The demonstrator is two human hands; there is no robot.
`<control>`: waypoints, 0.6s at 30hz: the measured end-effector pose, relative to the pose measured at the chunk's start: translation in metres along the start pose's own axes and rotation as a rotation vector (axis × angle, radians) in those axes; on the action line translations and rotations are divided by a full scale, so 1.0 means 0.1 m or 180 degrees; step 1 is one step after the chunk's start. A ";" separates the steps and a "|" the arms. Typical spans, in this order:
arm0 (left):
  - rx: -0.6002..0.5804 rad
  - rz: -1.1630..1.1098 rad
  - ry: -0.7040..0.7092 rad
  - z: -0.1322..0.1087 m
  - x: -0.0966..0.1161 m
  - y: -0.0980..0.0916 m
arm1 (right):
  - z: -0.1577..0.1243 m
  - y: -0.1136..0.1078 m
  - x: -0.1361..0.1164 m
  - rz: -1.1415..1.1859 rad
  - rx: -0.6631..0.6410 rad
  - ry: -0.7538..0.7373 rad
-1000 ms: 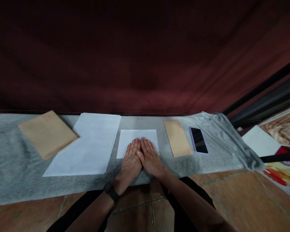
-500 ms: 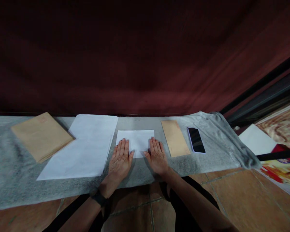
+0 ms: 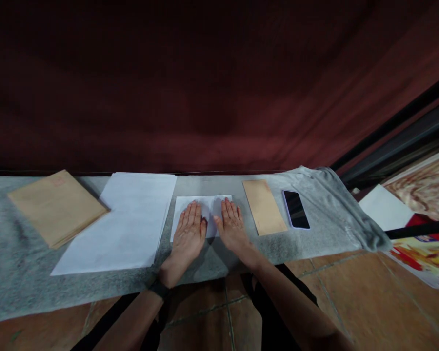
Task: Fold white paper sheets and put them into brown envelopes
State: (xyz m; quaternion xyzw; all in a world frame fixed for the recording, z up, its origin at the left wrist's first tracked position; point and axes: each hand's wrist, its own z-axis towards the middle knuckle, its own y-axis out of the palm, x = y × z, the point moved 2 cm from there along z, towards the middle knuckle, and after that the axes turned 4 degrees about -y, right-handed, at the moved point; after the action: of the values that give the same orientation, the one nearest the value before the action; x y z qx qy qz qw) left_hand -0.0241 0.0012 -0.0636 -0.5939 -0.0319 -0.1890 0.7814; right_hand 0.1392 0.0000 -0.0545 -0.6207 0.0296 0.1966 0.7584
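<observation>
Flat-hand stage of paper handling on a worktop draped in grey cloth [image 3: 212, 184]. The small white rectangular paper sheet [image 3: 208, 204] lies centrally, between a stack of large white paper sheets [image 3: 124, 224] and a single brown paper envelope [image 3: 265, 208]. The left hand [image 3: 188, 231] and right hand [image 3: 232, 226] are apart, palms down, fingers extended and grasping nothing; both overlie the small sheet, though whether they press or hover cannot be told. The step in hand appears to be smoothing; the next move calls for level palms and even pressure, without dragging the sheet.
</observation>
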 end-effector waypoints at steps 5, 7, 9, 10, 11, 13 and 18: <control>-0.0241 -0.0027 0.0117 0.24 0.11 0.16 | 0.24 0.07 -0.21 0.0376 -0.0285 0.0005; -0.0340 -0.0005 0.0104 0.31 0.12 0.21 | 0.32 0.10 -0.23 0.0422 -0.0363 0.0056; -0.0384 0.0024 0.0027 0.36 0.12 0.23 | 0.39 0.12 -0.23 0.0395 -0.0410 0.0085; -0.0391 0.0040 -0.0009 0.37 0.11 0.24 | 0.41 0.13 -0.23 0.0368 -0.0423 0.0083; -0.0395 0.0055 -0.0037 0.38 0.10 0.24 | 0.43 0.14 -0.22 0.0335 -0.0426 0.0074; -0.0399 0.0092 -0.0119 0.40 0.08 0.24 | 0.46 0.16 -0.22 0.0258 -0.0415 0.0072; -0.0282 0.0129 -0.0388 0.42 -0.01 0.18 | 0.43 0.24 -0.18 0.0019 -0.0227 0.0088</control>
State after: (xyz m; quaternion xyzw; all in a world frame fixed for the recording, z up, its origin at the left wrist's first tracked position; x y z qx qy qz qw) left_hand -0.0114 0.0448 -0.0682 -0.6388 -0.0590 -0.1378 0.7546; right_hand 0.1055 0.0398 -0.0621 -0.6499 0.0349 0.1913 0.7348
